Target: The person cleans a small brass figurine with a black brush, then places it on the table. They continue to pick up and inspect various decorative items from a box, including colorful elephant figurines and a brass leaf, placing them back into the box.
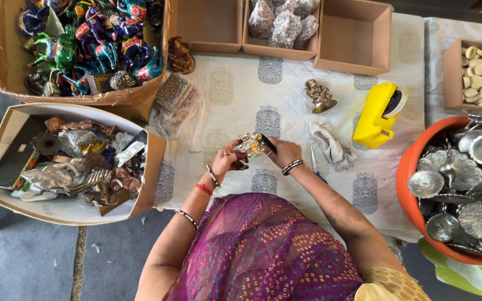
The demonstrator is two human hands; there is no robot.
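Both hands meet over the white printed cloth point(235, 106) at the middle of the table. My left hand point(227, 158) grips a small gold-coloured metal figurine point(250, 144) from the left side. My right hand point(283, 151) holds a thin dark tool against the figurine's right side. Bangles and a red thread sit on my left wrist, beaded bands on my right. A crumpled white rag point(330, 146) lies just right of my right hand. A second brass figurine point(319, 96) stands upright further back.
A yellow tape dispenser point(379, 114) sits at right. An orange tub point(414, 167) holds silver metal dishes. Cardboard boxes at left hold painted animal figures point(93, 42) and metal figurines point(79, 167). Open boxes line the back edge, one holding wrapped bundles point(283, 22).
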